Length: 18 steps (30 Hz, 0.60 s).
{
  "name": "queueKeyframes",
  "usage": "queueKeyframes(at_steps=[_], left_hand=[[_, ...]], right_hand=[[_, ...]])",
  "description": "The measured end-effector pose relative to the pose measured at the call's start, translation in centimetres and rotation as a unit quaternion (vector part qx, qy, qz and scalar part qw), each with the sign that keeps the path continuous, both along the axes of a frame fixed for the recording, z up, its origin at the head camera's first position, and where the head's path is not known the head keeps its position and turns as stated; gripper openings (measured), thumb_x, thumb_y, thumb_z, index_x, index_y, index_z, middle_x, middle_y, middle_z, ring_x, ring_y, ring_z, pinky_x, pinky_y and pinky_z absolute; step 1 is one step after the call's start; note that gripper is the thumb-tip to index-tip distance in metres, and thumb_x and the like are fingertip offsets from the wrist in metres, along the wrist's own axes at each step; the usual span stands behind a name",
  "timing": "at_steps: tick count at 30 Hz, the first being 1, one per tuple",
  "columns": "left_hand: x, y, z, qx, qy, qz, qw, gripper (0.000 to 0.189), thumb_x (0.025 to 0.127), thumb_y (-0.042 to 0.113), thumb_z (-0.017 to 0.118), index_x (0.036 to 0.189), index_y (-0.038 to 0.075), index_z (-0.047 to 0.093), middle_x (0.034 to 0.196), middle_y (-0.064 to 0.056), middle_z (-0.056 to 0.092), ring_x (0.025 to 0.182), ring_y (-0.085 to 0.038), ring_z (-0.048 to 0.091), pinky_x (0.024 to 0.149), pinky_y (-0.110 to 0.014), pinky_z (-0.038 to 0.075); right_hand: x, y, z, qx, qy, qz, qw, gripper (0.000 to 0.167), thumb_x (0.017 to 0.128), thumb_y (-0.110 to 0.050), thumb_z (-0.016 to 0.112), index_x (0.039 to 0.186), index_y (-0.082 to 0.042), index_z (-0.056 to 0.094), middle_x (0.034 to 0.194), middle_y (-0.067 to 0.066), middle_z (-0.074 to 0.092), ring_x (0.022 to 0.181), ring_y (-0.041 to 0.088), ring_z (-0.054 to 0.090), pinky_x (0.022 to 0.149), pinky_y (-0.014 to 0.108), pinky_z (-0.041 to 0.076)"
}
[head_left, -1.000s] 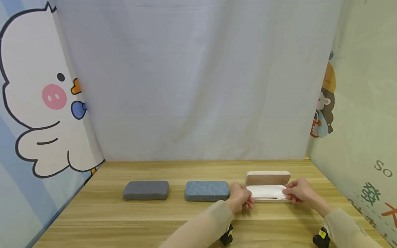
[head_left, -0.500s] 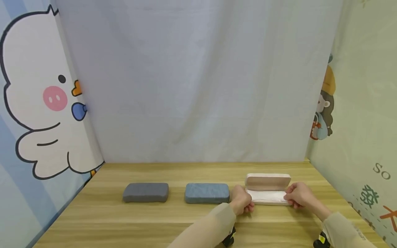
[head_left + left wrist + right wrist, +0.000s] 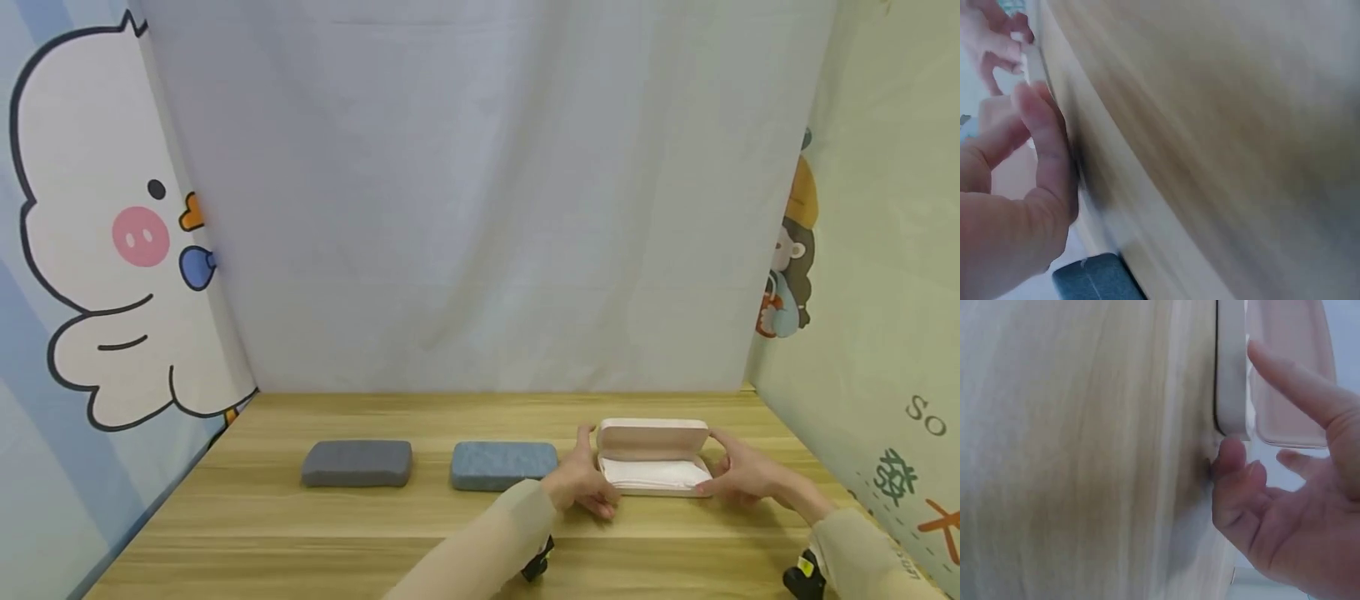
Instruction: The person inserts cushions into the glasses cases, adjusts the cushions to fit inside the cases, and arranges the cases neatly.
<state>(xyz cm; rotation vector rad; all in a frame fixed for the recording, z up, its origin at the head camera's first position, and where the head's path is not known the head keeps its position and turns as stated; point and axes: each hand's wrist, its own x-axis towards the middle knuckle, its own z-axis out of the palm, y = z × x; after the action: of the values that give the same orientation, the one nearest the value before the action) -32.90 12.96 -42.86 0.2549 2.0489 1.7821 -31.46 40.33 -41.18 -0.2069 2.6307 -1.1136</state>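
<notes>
A pale pink-white glasses case point(image 3: 654, 438) sits on the table with its lid raised. Inside its base lies a folded white cloth or pouch point(image 3: 656, 474). At the case's left end is my left hand point(image 3: 581, 481), index finger stretched toward the lid. My right hand point(image 3: 752, 473) is at the other end, its index finger by the lid's edge and its thumb at the front corner. Seen from the right wrist, the thumb reaches over the base's rim point(image 3: 1233, 375) while the other fingers bend loosely beside its end. The left wrist view shows fingers alongside the case, contact unclear.
A blue glasses case point(image 3: 504, 465) lies closed just left of my left hand. Farther left is a closed grey glasses case point(image 3: 357, 463). All stand on a wood-grain table point(image 3: 375, 542), backed by a white curtain point(image 3: 480, 208) and printed cloths at both sides.
Both hands have let go of the white cloth, which now lies flat within the case. Their fingers have spread to the case's ends, near the lid.
</notes>
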Motion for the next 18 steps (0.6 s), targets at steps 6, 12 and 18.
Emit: queueKeyframes(at_steps=[6,12,18], left_hand=[[-0.4,0.2,-0.4,0.007,0.014,-0.014,0.9998,0.103,0.064,-0.031,0.067,0.139,0.028,0.027,0.079,-0.023,0.055,0.04,-0.02,0.055,0.039,-0.031,0.055],[-0.9,0.3,-0.5,0.023,-0.019,-0.021,0.9993,0.09,0.066,-0.031,0.066,0.128,0.025,0.034,0.082,-0.023,0.054,0.042,-0.02,0.057,0.04,-0.028,0.055],[-1.3,0.2,-0.8,0.05,-0.048,-0.027,0.9972,0.089,0.068,-0.029,0.066,0.129,0.028,0.034,0.076,-0.023,0.059,0.042,-0.02,0.059,0.045,-0.03,0.058]], right_hand=[[-0.8,0.3,-1.0,-0.026,0.032,0.065,0.997,0.112,0.076,-0.02,0.082,0.146,0.005,-0.002,0.058,-0.003,0.043,0.039,0.003,0.035,0.036,0.015,0.03],[-1.3,0.4,-1.2,-0.043,0.028,0.067,0.9965,0.117,0.074,-0.017,0.083,0.146,0.006,-0.007,0.061,-0.003,0.045,0.043,0.002,0.033,0.04,0.016,0.027],[-1.3,1.2,-1.3,-0.087,-0.032,0.057,0.9941,0.121,0.079,-0.015,0.078,0.147,0.003,-0.02,0.058,-0.006,0.041,0.037,0.0,0.028,0.037,0.014,0.027]])
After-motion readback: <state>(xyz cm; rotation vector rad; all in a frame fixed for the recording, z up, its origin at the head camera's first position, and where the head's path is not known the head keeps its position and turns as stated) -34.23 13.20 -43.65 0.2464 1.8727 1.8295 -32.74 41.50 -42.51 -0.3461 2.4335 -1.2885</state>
